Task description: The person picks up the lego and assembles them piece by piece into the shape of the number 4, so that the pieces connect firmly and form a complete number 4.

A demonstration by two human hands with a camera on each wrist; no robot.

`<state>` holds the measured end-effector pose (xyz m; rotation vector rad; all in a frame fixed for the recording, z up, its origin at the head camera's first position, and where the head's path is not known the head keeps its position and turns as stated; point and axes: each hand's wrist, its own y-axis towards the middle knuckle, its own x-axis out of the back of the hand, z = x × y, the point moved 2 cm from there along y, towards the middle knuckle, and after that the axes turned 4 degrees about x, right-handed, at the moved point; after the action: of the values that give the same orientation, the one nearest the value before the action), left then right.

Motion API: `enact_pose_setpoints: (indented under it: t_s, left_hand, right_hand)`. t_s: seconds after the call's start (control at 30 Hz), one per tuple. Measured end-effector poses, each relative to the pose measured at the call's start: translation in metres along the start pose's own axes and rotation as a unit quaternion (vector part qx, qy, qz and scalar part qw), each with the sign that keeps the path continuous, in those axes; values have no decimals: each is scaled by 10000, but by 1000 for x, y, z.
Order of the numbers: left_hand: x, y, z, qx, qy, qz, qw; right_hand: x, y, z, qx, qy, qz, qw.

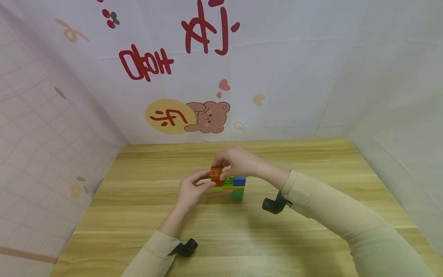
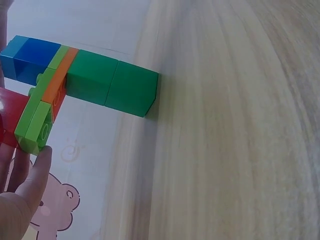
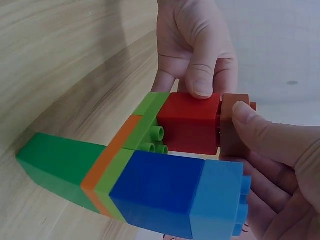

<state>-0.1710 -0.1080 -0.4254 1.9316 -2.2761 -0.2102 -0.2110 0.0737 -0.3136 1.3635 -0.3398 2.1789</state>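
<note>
A toy-brick build stands on the wooden table, a green brick column (image 2: 112, 82) at its base. Across that column lie a thin orange brick (image 3: 111, 150) and light green bricks (image 3: 155, 112). On top are a red brick (image 3: 190, 122) on one side, and a dark blue brick (image 3: 155, 182) under a light blue one (image 3: 217, 197) on the other. My left hand (image 1: 190, 190) grips the red brick's end, thumb on its side. My right hand (image 1: 238, 161) pinches a brown brick (image 3: 234, 125) over the red brick, with a narrow gap showing between them.
The wooden table (image 1: 138, 215) reaches back to a white printed cloth (image 1: 283, 77), which also hangs at both sides. Black curved pieces (image 1: 187, 247) are fixed at both wrists, over beige sleeves (image 1: 325, 204).
</note>
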Motion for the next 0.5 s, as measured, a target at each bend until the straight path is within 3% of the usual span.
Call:
enact_pose_setpoints:
  t_s: [0.5]
  left_hand:
    - [-1,1,2,-186,-4,-62,9998]
  right_hand:
    - [-3,-1,-3,101,27,-132,9999]
